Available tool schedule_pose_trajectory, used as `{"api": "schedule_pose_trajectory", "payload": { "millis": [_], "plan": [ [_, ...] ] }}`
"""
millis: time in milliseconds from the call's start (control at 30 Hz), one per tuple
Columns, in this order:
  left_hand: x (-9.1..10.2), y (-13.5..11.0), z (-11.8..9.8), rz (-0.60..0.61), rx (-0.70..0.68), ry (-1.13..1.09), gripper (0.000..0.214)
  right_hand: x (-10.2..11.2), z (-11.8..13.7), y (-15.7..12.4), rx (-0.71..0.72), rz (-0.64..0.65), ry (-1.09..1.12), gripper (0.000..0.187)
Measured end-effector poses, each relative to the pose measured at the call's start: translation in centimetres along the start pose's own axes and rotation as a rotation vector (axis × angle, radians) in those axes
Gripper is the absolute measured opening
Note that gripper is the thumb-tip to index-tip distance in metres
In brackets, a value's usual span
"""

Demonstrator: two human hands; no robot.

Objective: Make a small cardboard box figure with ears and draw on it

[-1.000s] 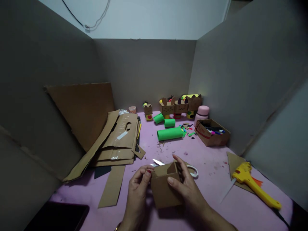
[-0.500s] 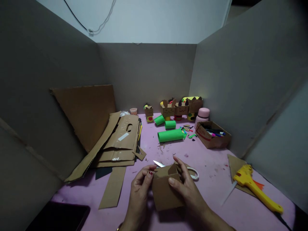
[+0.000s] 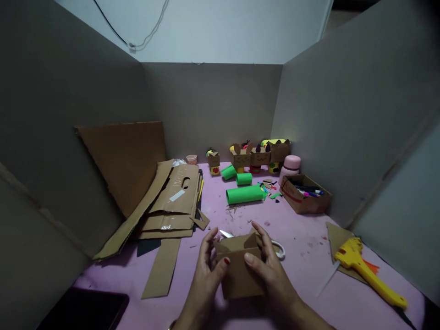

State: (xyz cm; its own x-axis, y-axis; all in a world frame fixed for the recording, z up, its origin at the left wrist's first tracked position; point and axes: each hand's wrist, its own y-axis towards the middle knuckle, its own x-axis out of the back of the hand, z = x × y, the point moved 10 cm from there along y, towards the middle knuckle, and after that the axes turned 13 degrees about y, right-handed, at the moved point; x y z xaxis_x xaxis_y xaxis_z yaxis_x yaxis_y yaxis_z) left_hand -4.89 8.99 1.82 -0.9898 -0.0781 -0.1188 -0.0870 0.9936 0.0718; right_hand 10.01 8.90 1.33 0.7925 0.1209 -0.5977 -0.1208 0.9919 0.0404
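Observation:
Both hands hold a small brown cardboard box (image 3: 240, 268) low in the middle of the view, just above the pink table (image 3: 302, 275). My left hand (image 3: 206, 275) grips its left side with the thumb pressed on the front face. My right hand (image 3: 270, 268) wraps the right side, thumb on the front and fingers over the top flaps. White-handled scissors (image 3: 275, 247) lie on the table right behind the box, partly hidden by it.
Flat cardboard sheets (image 3: 168, 201) are stacked at the left, with a loose strip (image 3: 161, 268) in front. Green paper tubes (image 3: 244, 193), small cardboard figures (image 3: 252, 156) and a box of markers (image 3: 304, 195) sit at the back. A yellow-handled tool (image 3: 364, 270) lies at the right. Grey panels wall in the table.
The box has turned in my hands, so its front face now shows more squarely. My left thumb has shifted onto the front face. The view has tilted down slightly.

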Motion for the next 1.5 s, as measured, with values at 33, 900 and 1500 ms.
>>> {"api": "schedule_pose_trajectory", "payload": {
  "millis": [33,900,1500],
  "plan": [
    [-0.5,-0.2,0.6,0.028,0.048,-0.032,0.079,0.0,0.0,0.0,-0.006,-0.007,0.031,0.09],
    [-1.6,-1.1,0.8,0.076,0.222,-0.029,0.045,1.4,-0.4,0.5,0.079,-0.086,-0.025,0.064],
    [-2.0,-1.3,0.6,0.052,0.203,0.043,0.043,1.4,4.3,0.3,0.355,-0.14,-0.406,0.032]
  ]
}}
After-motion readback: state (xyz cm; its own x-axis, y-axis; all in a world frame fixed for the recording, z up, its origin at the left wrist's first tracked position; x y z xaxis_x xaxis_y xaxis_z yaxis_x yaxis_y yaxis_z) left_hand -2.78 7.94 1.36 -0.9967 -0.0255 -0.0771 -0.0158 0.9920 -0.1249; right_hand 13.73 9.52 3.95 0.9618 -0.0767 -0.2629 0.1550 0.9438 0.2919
